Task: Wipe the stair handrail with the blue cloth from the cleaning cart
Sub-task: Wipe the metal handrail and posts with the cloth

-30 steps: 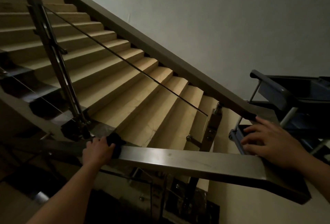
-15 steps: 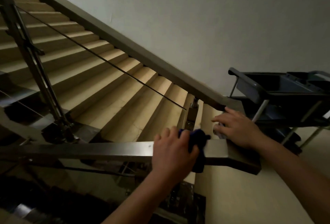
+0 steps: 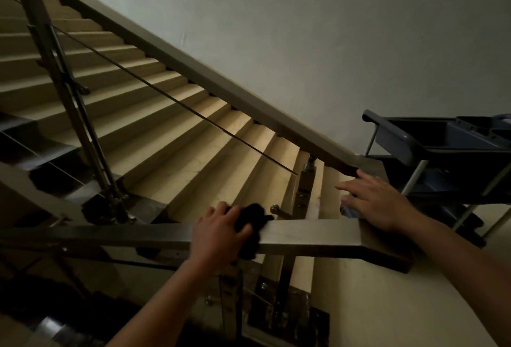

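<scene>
Left hand is wrapped over the top of the flat metal handrail, fingers curled and pressing a bunched dark cloth onto the rail; the cloth drapes over the top edge & down the near face. In this dim light it reads nearly black, so colour can't be confirmed. Right hand rests flat near the rail's corner end, fingers spread, palm down, gripping nothing that shows. Something pale blue peeks from under that palm, can't tell what. Cleaning cart stands just beside, to the right.

Risks, as I judge them:
- Cloth is wadded, so only a small patch touches metal; underside & far edge probably get missed.
- Loose tail hanging off the near face could catch on the post bracket just behind the rail, esp. on a fast stroke.
- Rail end has a sharp square corner by the right hand; a long stroke to the right could run the knuckles into it or into that hand.
- Open stairwell below: if the hold loosens, the cloth drops out of reach.
</scene>
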